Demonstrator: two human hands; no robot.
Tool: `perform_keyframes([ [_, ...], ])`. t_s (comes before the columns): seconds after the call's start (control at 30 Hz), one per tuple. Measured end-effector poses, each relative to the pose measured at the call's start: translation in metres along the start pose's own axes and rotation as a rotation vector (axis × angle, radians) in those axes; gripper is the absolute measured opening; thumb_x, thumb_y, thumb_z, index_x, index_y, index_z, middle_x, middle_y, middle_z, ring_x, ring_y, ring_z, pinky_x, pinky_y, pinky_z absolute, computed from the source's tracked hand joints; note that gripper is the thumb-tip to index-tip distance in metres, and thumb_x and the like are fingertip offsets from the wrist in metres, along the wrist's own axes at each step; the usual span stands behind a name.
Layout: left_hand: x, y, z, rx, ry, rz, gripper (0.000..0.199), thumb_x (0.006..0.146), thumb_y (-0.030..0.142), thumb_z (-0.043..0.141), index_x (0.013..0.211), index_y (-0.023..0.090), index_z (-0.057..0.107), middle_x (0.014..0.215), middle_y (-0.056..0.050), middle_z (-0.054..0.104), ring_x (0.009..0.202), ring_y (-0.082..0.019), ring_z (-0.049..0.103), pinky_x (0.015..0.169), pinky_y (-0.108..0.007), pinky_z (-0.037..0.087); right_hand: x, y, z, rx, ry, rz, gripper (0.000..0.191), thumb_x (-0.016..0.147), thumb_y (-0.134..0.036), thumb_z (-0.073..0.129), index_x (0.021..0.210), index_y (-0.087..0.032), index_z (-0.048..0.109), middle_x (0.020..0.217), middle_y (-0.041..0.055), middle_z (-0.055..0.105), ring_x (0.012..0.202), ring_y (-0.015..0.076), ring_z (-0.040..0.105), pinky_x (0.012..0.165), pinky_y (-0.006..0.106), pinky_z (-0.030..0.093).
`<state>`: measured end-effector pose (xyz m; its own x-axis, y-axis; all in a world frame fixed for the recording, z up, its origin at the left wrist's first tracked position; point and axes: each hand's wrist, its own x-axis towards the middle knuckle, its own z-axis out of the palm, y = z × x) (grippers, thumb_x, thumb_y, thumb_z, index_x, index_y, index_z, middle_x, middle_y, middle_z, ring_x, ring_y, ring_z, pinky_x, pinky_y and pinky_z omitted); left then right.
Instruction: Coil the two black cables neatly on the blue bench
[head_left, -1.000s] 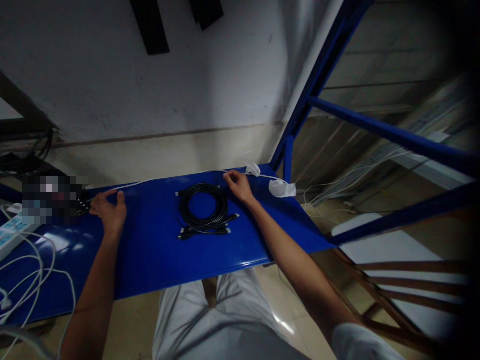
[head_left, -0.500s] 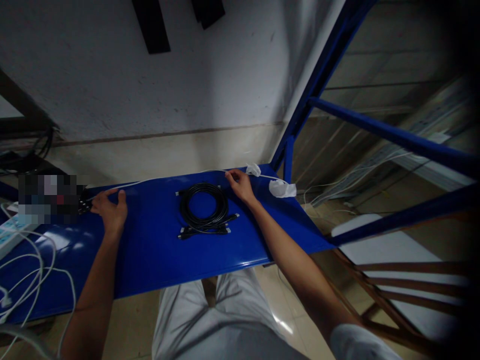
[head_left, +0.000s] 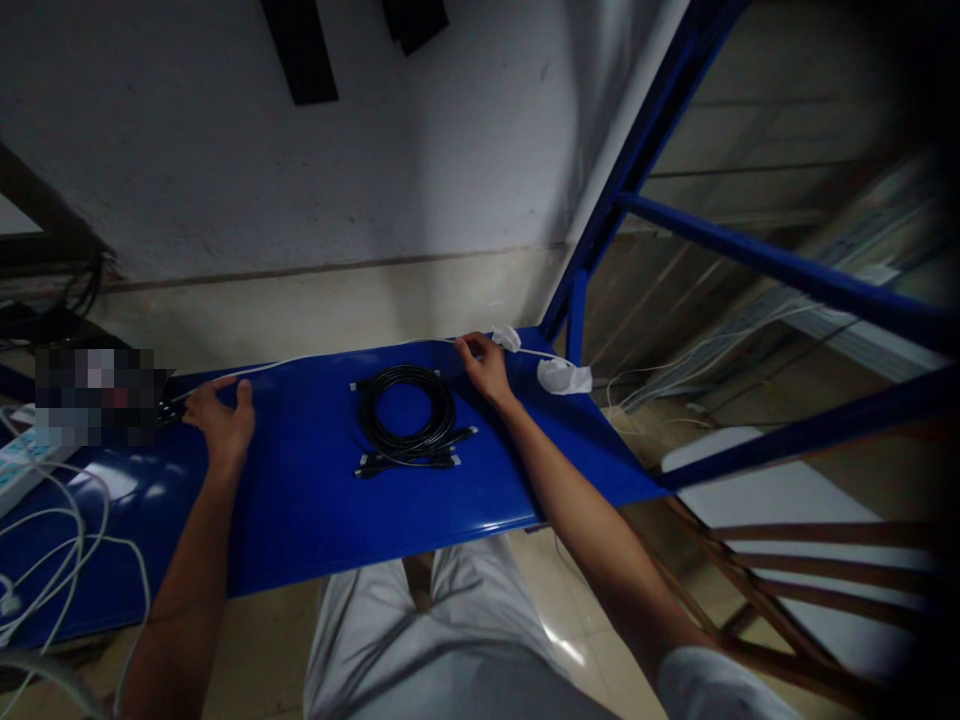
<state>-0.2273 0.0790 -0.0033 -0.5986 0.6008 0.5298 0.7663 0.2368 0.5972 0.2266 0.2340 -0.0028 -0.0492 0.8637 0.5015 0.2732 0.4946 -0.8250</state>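
A white cable (head_left: 330,354) runs along the back edge of the blue table (head_left: 300,520). My left hand (head_left: 223,418) is at the left part of that cable, thumb and fingers spread apart, beside a blurred-out patch. At the cable's right part is my right hand (head_left: 482,366), its thumb and fingertips closed around or against it, just left of a crumpled white piece (head_left: 506,339). Between my hands lies a round coil of black cables (head_left: 406,412), with several connector ends pointing out at its lower side. A second crumpled white piece (head_left: 564,377) sits near the right edge.
On the left are a white power strip (head_left: 22,462) and loops of white cable (head_left: 82,530). A blue metal frame (head_left: 600,215) rises at the right, with a wooden chair (head_left: 795,500) beyond the table. Behind the table stands a wall (head_left: 337,200).
My right hand has shifted slightly to the right along the white cable. My left hand is almost unmoved, and the black coil stays where it was.
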Motion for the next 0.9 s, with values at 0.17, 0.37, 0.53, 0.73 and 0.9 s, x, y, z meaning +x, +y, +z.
perform_keyframes([
  [0.17,-0.001,0.002,0.0,0.015,0.01,-0.013,0.036,0.098,0.044,0.06,0.121,0.017,0.065,0.137,-0.016,0.059,0.148,-0.039,0.044,0.126,-0.063,0.022,-0.001,-0.003,-0.001,0.0,0.011,-0.004,0.045,0.1,-0.065,0.059,0.092,-0.022,0.071,0.088,0.0052,0.073,0.083,0.0238,0.064,0.081,0.037,0.054],
  [0.37,0.001,0.003,0.001,0.015,0.003,-0.018,0.036,0.097,0.041,0.062,0.122,0.014,0.065,0.138,-0.019,0.06,0.148,-0.039,0.044,0.128,-0.061,0.02,0.001,-0.012,-0.002,-0.004,0.011,-0.025,0.045,0.102,-0.064,0.058,0.093,-0.021,0.071,0.092,0.0068,0.073,0.086,0.0243,0.065,0.084,0.037,0.054],
  [0.53,0.0,0.006,-0.001,0.002,-0.007,-0.014,0.033,0.098,0.04,0.063,0.12,0.015,0.064,0.138,-0.017,0.06,0.149,-0.038,0.044,0.128,-0.061,0.021,-0.007,-0.057,-0.011,-0.041,-0.075,-0.139,0.045,0.104,-0.064,0.058,0.097,-0.022,0.072,0.098,0.008,0.073,0.094,0.0256,0.066,0.091,0.04,0.054],
  [0.73,0.0,0.006,-0.001,-0.005,-0.042,-0.012,0.03,0.101,0.038,0.062,0.118,0.014,0.062,0.137,-0.017,0.059,0.147,-0.041,0.043,0.125,-0.066,0.022,-0.077,-0.122,-0.018,-0.144,-0.498,-0.37,0.047,0.094,-0.064,0.077,0.126,-0.03,0.074,0.128,0.0106,0.073,0.123,0.0332,0.067,0.11,0.049,0.049],
  [0.9,0.0,0.009,0.001,-0.02,-0.041,0.032,0.028,0.099,0.037,0.063,0.118,0.016,0.06,0.137,-0.015,0.059,0.147,-0.039,0.044,0.127,-0.063,0.022,-0.128,-0.118,-0.011,-0.429,-0.671,-0.442,0.061,0.098,-0.065,0.071,0.141,-0.022,0.067,0.134,0.0159,0.07,0.127,0.0347,0.064,0.111,0.054,0.049],
])
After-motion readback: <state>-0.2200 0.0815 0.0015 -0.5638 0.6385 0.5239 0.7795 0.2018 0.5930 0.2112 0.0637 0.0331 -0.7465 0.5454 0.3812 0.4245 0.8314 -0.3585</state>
